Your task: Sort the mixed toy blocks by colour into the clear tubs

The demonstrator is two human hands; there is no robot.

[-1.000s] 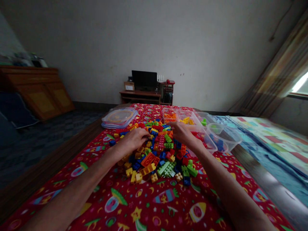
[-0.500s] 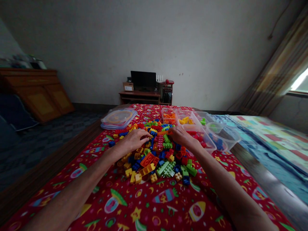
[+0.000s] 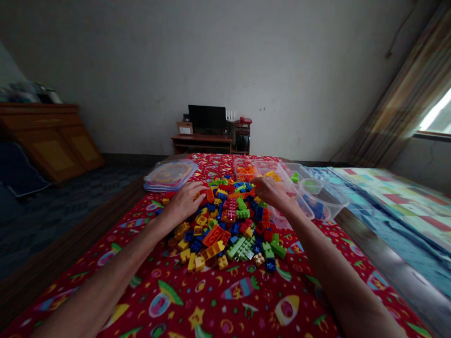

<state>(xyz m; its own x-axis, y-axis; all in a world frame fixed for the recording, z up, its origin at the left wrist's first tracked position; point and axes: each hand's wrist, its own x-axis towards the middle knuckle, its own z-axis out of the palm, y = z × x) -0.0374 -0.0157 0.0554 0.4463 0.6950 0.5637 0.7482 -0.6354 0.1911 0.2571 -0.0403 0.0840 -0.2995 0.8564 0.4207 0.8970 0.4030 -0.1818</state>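
Left hand point(image 3: 185, 202) and right hand point(image 3: 273, 191) curl over plastic bricks point(image 3: 225, 225).

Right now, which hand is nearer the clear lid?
Left. The left hand sits at the brick pile's edge, just in front of the lid; the right hand is farther off, across the pile by the clear tray.

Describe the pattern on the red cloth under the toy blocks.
The red cloth is printed with rockets and stars; the head view shows it best.

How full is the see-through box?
Partly full: the clear plastic tray holds small heaps of orange bricks, yellow bricks and green bricks, with bare plastic between.
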